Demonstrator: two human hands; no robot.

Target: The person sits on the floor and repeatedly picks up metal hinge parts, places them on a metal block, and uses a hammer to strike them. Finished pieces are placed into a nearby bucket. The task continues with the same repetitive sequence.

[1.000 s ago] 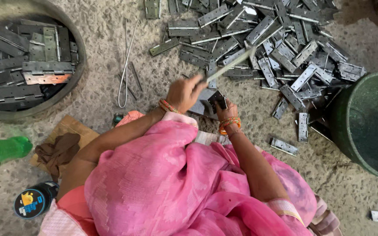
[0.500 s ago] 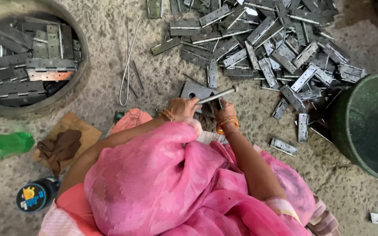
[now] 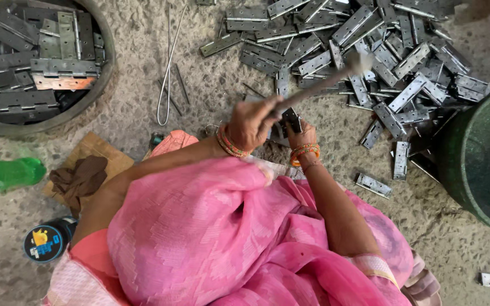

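1. Head view: a round basin (image 3: 104, 85) at upper left holds stacked metal hinges; a dark green bucket (image 3: 483, 164) stands at right — its contents are hidden.
2. Loose hinges (image 3: 370, 51) lie heaped on rough concrete ground (image 3: 143, 113).
3. The left hand (image 3: 253, 122) is clenched around a hammer (image 3: 324, 82); the right hand (image 3: 301, 133) pinches a hinge (image 3: 291, 119) just below it.

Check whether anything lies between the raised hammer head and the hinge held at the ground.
Nothing visible does. The hammer, blurred, is raised in the left hand over the hinge pile. The right hand steadies the hinge below, its fingers close around it, so they sit nearest the strike path.
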